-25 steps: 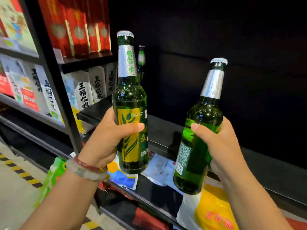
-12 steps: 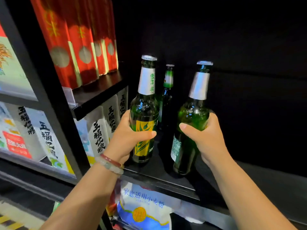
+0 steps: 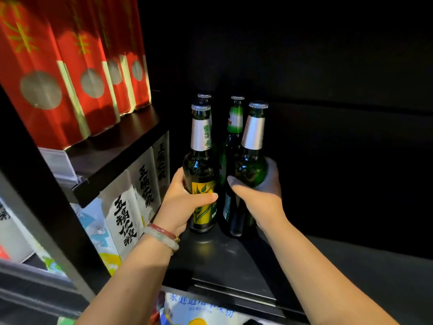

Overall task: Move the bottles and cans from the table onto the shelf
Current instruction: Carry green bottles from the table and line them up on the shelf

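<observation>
My left hand [image 3: 185, 202] grips a green beer bottle with a yellow label [image 3: 201, 165], which stands upright on the dark shelf [image 3: 222, 261]. My right hand [image 3: 260, 195] grips a second green bottle with a silver neck foil [image 3: 250, 160], slightly tilted, its base at the shelf surface. Behind them stand two more green bottles: one with a green neck label [image 3: 235, 123] and one of which only the cap [image 3: 204, 96] shows. All sit at the shelf's left rear corner.
Red boxes [image 3: 70, 73] line the upper shelf on the left. White bags with black characters [image 3: 131, 202] fill the left shelf below. A black upright post [image 3: 39, 191] divides the units. The dark shelf runs on to the right. A printed bag [image 3: 199, 310] lies on the level below.
Both hands carried their bottles forward into the shelf and lowered them beside the rear bottles. The view has moved closer to the shelf corner.
</observation>
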